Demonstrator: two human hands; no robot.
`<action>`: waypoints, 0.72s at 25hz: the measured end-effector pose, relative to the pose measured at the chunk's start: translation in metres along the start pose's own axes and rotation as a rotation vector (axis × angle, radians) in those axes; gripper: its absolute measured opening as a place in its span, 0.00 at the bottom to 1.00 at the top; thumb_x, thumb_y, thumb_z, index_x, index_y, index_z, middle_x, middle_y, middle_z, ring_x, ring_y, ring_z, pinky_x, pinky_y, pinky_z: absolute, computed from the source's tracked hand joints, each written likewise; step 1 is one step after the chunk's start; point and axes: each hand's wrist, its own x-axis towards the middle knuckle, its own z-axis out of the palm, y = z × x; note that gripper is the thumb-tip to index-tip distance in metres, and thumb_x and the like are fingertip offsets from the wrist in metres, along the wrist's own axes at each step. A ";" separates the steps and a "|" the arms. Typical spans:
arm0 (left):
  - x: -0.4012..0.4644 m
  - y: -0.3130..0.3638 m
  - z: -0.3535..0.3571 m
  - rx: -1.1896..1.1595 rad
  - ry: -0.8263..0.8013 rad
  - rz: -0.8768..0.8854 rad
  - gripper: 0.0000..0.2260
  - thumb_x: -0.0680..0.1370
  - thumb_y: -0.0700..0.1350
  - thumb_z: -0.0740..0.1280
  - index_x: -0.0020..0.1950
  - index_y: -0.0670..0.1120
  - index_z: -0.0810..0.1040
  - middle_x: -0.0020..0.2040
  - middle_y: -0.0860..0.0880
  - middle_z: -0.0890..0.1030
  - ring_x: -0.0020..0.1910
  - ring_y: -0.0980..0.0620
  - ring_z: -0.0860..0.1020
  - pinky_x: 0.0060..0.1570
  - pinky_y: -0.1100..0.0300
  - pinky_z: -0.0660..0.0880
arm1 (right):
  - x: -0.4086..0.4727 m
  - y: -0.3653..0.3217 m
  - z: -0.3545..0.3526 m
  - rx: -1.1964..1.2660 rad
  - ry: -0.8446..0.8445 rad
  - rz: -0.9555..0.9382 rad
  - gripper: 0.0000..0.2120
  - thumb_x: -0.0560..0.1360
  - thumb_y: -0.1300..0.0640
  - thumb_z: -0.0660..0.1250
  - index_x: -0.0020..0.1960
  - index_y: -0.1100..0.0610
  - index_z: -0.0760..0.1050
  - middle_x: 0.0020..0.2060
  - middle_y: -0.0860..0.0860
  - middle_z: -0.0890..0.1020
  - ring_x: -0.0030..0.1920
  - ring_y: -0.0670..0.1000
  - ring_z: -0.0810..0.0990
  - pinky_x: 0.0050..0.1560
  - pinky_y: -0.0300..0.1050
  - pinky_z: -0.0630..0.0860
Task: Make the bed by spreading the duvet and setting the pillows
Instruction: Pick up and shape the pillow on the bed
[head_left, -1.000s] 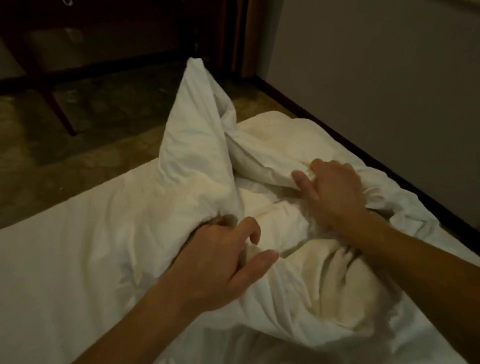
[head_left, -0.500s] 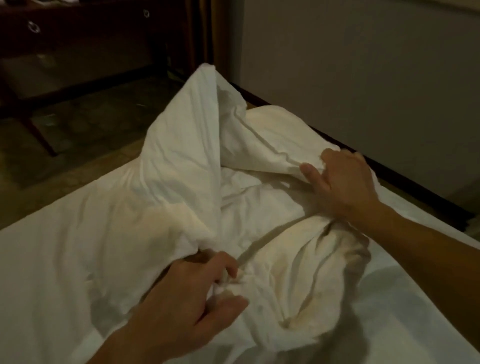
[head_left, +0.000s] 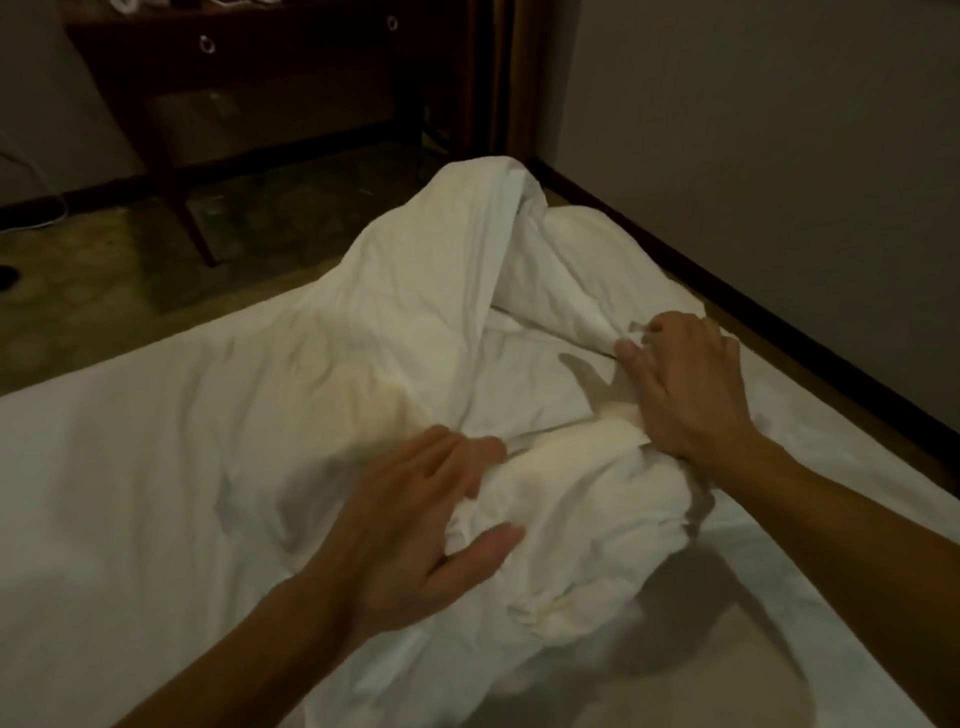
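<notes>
You are working over the white duvet, which is lying bunched in a heap on the bed near the wall. Your left hand is blurred but seems to be closing around a crumpled fold. Your right hand is pinching another fold at the heap's far side.

dark wooden desk at 11 o'clock, ring pulls on its drawers | mottled floor at 10 o'clock | grey wall at 2 o'clock, dark baseboard below it
</notes>
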 end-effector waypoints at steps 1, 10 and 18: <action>0.011 0.002 0.002 0.020 0.151 -0.012 0.16 0.80 0.62 0.54 0.56 0.51 0.68 0.46 0.52 0.76 0.43 0.57 0.73 0.41 0.64 0.70 | 0.006 -0.015 -0.004 0.062 0.037 -0.007 0.44 0.74 0.25 0.37 0.65 0.57 0.70 0.61 0.56 0.75 0.61 0.56 0.70 0.64 0.55 0.65; 0.183 -0.038 0.044 0.159 0.346 -0.370 0.24 0.81 0.59 0.56 0.75 0.50 0.64 0.74 0.49 0.68 0.72 0.51 0.66 0.72 0.58 0.58 | 0.077 -0.100 0.052 -0.004 0.014 0.050 0.34 0.78 0.35 0.47 0.74 0.57 0.62 0.71 0.59 0.70 0.68 0.59 0.73 0.68 0.56 0.67; 0.214 -0.114 0.090 0.709 -0.278 0.168 0.28 0.81 0.62 0.44 0.61 0.46 0.76 0.59 0.44 0.79 0.62 0.45 0.73 0.72 0.47 0.52 | 0.041 0.020 0.058 0.033 0.043 0.169 0.34 0.83 0.40 0.41 0.41 0.60 0.78 0.31 0.51 0.75 0.36 0.54 0.75 0.42 0.49 0.72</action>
